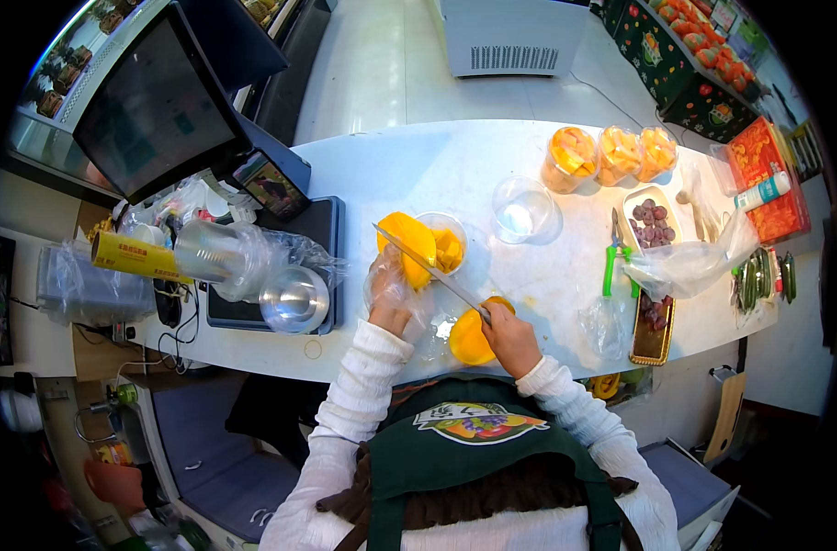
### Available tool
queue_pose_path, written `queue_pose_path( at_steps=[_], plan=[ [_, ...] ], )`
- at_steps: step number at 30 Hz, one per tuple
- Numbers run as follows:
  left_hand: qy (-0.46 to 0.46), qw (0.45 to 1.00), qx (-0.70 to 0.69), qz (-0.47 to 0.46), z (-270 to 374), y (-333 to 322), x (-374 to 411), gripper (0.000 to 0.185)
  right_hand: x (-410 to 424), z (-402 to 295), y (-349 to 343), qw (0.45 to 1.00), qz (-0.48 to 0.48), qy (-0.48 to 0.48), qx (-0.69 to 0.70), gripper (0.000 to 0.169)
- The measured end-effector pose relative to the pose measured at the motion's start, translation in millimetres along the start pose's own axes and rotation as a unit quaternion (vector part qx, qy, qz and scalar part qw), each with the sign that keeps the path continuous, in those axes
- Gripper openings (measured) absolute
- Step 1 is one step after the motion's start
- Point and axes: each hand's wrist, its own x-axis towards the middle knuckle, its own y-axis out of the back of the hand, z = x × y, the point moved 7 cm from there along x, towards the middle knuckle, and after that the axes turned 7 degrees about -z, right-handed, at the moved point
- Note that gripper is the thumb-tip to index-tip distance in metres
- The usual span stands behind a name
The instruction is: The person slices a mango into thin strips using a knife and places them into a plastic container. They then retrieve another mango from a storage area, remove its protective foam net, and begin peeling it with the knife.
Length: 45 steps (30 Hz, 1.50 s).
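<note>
My left hand (389, 289), in a clear plastic glove, holds a peeled piece of orange-yellow fruit, perhaps mango (408, 241). The long blade of a knife (453, 284) lies across that fruit, and my bare right hand (511, 339) grips its handle. Just behind the held fruit stands a clear plastic cup of cut fruit (449, 249). Beside my right hand, another large peeled fruit piece (470, 337) lies on the white table (391, 162). An open clear cup (524, 210) stands farther back, to the right.
Several filled fruit cups (571, 160) stand at the back right, near a tray of grapes (651, 222) and green-handled scissors (609, 268). A plastic bag (697, 265) lies at right. Stacked clear cups (215, 251) and a monitor (160, 110) are at left.
</note>
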Motion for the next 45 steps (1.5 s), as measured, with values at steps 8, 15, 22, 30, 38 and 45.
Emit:
queue_pose_path(
  at_steps=[8, 15, 22, 30, 38, 45],
  plan=[
    [-0.019, 0.999, 0.039, 0.006, -2.9, 7.6, 8.6, 0.045, 33.3, -27.5, -6.5, 0.999, 0.041, -0.007, 0.014, 0.029],
    [-0.013, 0.998, 0.044, 0.043, 10.7, 15.2, 8.7, 0.044, 16.3, -10.6, -15.8, 1.0, 0.014, 0.011, 0.021, 0.034],
    [-0.036, 0.999, 0.011, -0.033, -15.4, 22.4, 21.0, 0.044, 35.9, -22.7, -10.8, 0.999, 0.028, -0.015, 0.026, 0.028],
    [0.03, 0.997, 0.051, 0.044, -6.7, 17.1, 13.6, 0.046, 21.6, -3.5, -15.6, 0.999, 0.029, 0.003, 0.026, 0.028],
    [0.01, 0.998, 0.048, 0.045, -4.2, 6.9, 14.8, 0.042, 35.5, -4.3, -19.0, 0.999, 0.002, -0.03, 0.037, 0.023],
    [0.03, 0.999, 0.038, 0.01, -12.8, 10.0, 9.8, 0.045, 35.1, 12.6, -13.9, 0.996, -0.013, -0.042, 0.083, 0.019]
  ],
)
